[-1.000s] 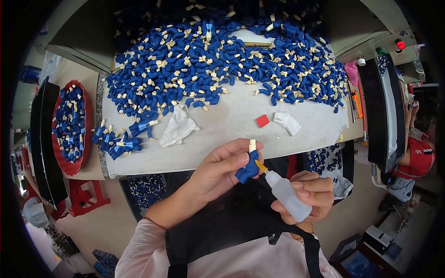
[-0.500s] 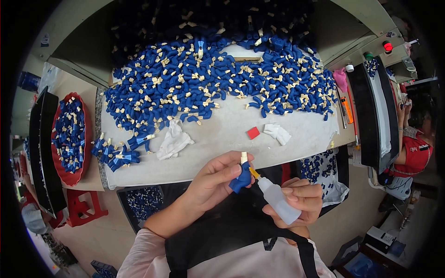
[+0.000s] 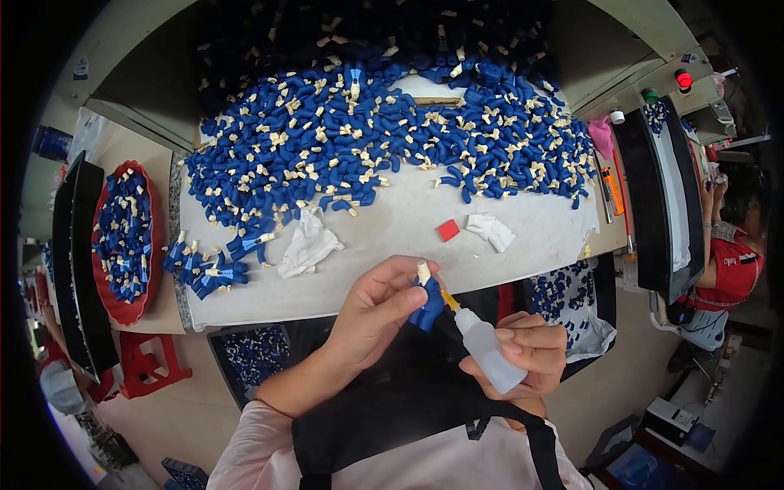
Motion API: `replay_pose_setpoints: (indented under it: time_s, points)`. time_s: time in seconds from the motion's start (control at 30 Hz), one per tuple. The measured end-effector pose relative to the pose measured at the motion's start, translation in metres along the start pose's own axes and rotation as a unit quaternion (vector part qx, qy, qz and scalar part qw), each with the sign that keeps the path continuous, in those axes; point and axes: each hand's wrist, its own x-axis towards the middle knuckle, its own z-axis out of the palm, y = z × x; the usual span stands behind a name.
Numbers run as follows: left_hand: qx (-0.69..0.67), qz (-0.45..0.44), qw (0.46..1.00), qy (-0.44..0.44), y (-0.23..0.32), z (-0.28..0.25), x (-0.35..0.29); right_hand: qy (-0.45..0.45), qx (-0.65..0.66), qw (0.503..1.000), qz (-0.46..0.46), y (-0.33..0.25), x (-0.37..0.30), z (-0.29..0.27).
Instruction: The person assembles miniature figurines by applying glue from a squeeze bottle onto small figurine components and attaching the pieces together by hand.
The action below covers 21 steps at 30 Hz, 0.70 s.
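Note:
Pinched between the fingertips of my left hand (image 3: 367, 314) is a small blue toy arm (image 3: 426, 312), with a cream piece at its upper end. My right hand (image 3: 537, 349) grips a translucent white squeeze bottle (image 3: 494, 358) with a narrow yellow nozzle (image 3: 450, 301). The nozzle tip is right at the arm's right side, below the cream piece; whether it touches I cannot tell. Beyond my hands, a large heap of similar blue and cream parts (image 3: 327, 155) covers the back of the white work surface (image 3: 392, 224).
A crumpled white cloth (image 3: 309, 245), a red square block (image 3: 448, 229) and a folded white wipe (image 3: 491, 232) lie ahead. Left stands a red scalloped tray (image 3: 152, 294) of parts. An orange-packed item (image 3: 612, 191) lies right. A co-worker in a red apron (image 3: 731, 269) sits far right.
My left hand has tilted the toy arm, so its cream end leans further left and slightly up. The bottle stays almost in place, its nozzle close to the arm.

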Motion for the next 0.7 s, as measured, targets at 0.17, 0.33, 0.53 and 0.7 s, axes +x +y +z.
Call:
replay_pose_setpoints:
  time_s: [0.17,0.33,0.53,0.7]
  points:
    - [0.03,0.037,0.999,0.002,-0.002,-0.0023,0.0009,-0.029,0.001,1.0,0.004,0.0009,-0.0004,-0.0017]
    - [0.052,0.043,0.998,-0.009,-0.002,-0.0024,0.0017,-0.019,0.017,1.0,0.002,0.0005,0.0011,-0.0002]
    - [0.06,0.043,0.997,-0.012,-0.0045,-0.0038,0.0018,0.0,0.027,0.999,-0.02,0.0066,0.0001,-0.0011]
    - [0.067,0.04,0.997,-0.01,-0.0052,-0.0024,0.0006,0.005,0.005,1.0,0.007,0.0041,-0.002,-0.0015]
